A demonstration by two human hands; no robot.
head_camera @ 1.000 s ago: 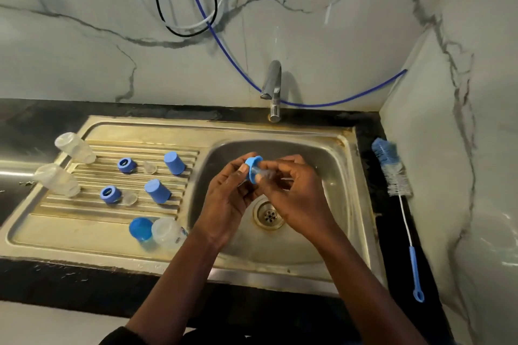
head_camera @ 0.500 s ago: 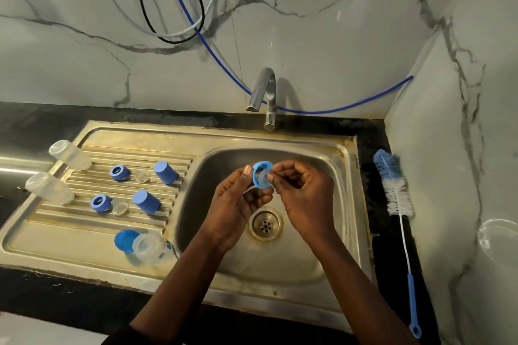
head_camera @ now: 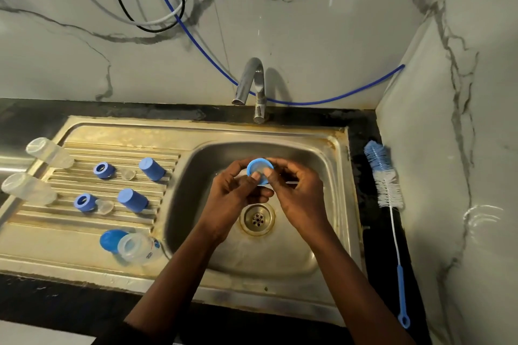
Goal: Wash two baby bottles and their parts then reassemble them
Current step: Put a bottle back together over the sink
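Ring (head_camera: 260, 170), blue, which we are pinching by its rim in the curled fingers of our left hand (head_camera: 232, 193) and right hand (head_camera: 297, 193), holding it over the drain (head_camera: 257, 218) of the sink (head_camera: 280, 255), clear bottles (head_camera: 28, 189) and blue caps (head_camera: 131, 199) lying on the drainboard (head_camera: 56, 235).

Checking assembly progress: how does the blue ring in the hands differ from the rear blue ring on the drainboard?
The held ring is pinched by the left hand and right hand above the sink; the rear ring lies untouched on the drainboard. The held ring's opening looks filled with something clear; the rear ring's looks open, a clear teat beside it. Both are blue and round.
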